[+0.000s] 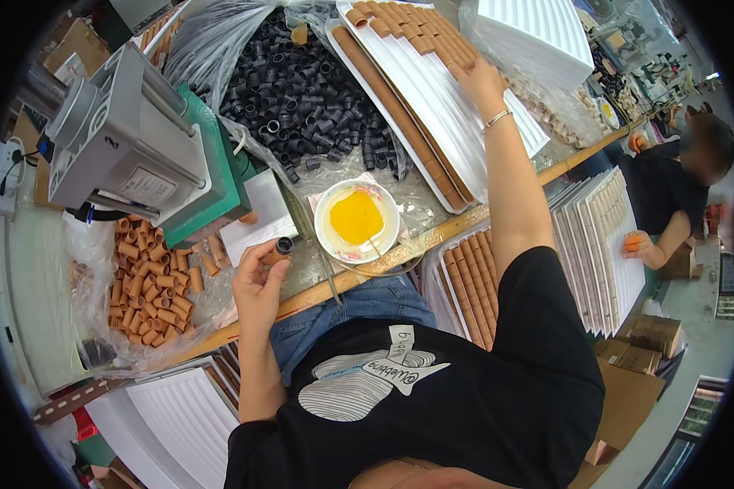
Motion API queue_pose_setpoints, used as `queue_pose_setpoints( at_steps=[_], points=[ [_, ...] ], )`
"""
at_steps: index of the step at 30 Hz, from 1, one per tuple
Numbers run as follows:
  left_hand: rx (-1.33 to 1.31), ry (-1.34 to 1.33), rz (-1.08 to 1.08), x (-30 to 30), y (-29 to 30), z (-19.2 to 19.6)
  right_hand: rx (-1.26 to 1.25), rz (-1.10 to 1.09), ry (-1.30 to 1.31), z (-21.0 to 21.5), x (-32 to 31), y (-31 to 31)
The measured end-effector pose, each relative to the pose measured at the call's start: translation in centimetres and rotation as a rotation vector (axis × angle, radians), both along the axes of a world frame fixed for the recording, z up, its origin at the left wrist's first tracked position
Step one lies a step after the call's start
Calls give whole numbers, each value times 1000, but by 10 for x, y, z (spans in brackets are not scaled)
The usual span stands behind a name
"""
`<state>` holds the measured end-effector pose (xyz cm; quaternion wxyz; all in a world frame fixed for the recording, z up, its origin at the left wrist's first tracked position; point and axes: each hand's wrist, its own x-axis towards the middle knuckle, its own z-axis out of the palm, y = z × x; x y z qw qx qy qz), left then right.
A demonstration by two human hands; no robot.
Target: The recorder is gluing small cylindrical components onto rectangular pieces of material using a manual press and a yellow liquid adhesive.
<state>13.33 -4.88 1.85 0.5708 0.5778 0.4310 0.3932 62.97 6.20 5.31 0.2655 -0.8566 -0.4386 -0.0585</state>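
Observation:
Near the table's front edge, my left hand (257,277) is closed round a short brown tube (276,257) with a black fitting (284,244) at its upper end. My right arm reaches far forward to a white ridged tray (424,81). On it, rows of brown tubes (416,28) lie in the grooves, and my right hand (479,81) has its fingers bent down round a tube at the end of a row. My palm partly hides that tube. Between my hands stands a white bowl (322,236) of yellow liquid (356,217) with a thin stick in it.
A metal press (139,147) on a green base stands at left, beside a heap of loose brown tubes (151,293). Black fittings (302,106) lie piled in clear plastic behind the bowl. At right, a co-worker (669,179) sits by stacked filled trays (591,253).

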Motion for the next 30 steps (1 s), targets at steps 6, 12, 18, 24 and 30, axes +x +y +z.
queue_pose_setpoints(
  at_steps=[6,12,18,24,30],
  points=[
    [-7,-8,70,2,4,12,-58,-31,-41,8,-1,-4],
    [94,44,95,4,20,21,103,675,267,67,-172,-108],
    [80,136,22,-9,17,32,97,1115,174,27,-282,-117],
    [172,312,-46,-21,9,44,37,1201,-9,20,-311,-119],
    [633,468,456,-16,51,1,55,1056,199,7,-323,-88]
  ],
)
